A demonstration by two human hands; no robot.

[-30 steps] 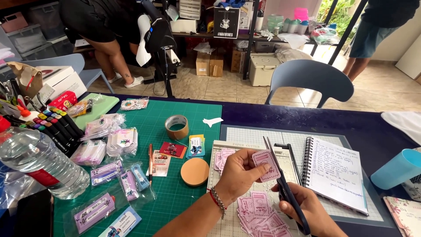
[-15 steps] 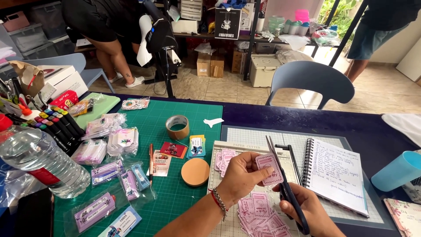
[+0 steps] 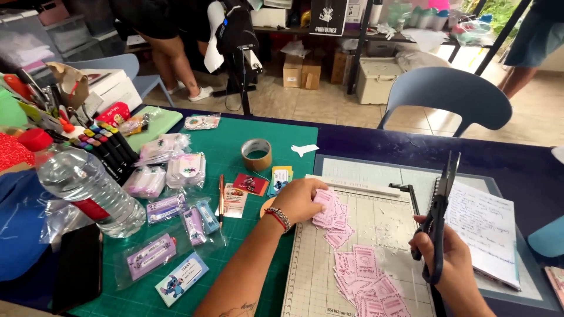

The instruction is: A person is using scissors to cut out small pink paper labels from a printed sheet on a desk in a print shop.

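Pressing our left hand [image 3: 302,199] on pink cards [image 3: 330,210] at the cutting board's [image 3: 311,276] left edge, our right hand [image 3: 449,258] grips scissors [image 3: 440,211].

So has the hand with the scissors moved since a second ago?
Yes. The right hand has carried the scissors to the right, off the pink cards and cutting board, over the edge of the notebook.

water bottle [image 3: 88,185], tape roll [image 3: 257,154], markers [image 3: 106,144], blue chair [image 3: 449,97]
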